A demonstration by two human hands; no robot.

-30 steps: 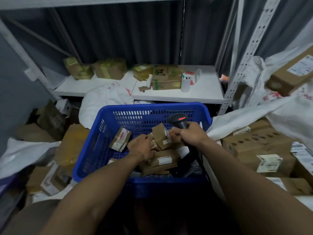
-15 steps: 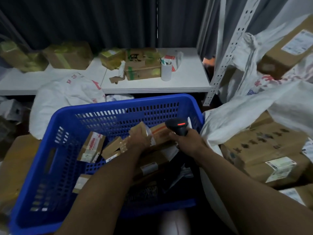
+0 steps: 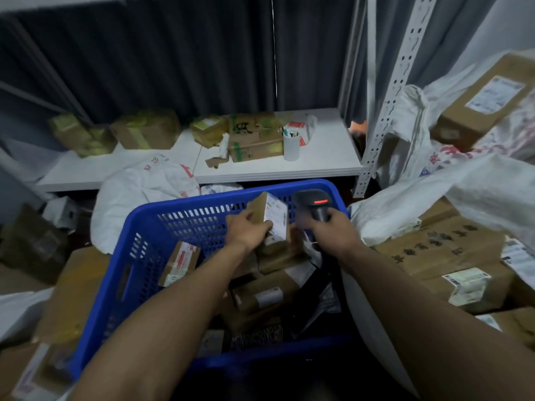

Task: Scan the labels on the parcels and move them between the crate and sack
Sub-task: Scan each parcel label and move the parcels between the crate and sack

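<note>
Parcel (image 3: 270, 219) gripped in left hand (image 3: 249, 231), right hand (image 3: 333, 234) gripping scanner (image 3: 314, 205)

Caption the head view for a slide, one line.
Left hand holds a labelled parcel above the blue crate; right hand grips a scanner beside it.

Nothing reads clearly from here: the white label on the small parcel (image 3: 272, 215) above the crate (image 3: 179, 205) is blurred fine print, the green character on the shelf carton (image 3: 254, 140) is smeared, and the red print on the white sack (image 3: 144, 186) and dark characters along the big carton (image 3: 440, 247) are illegible
</note>
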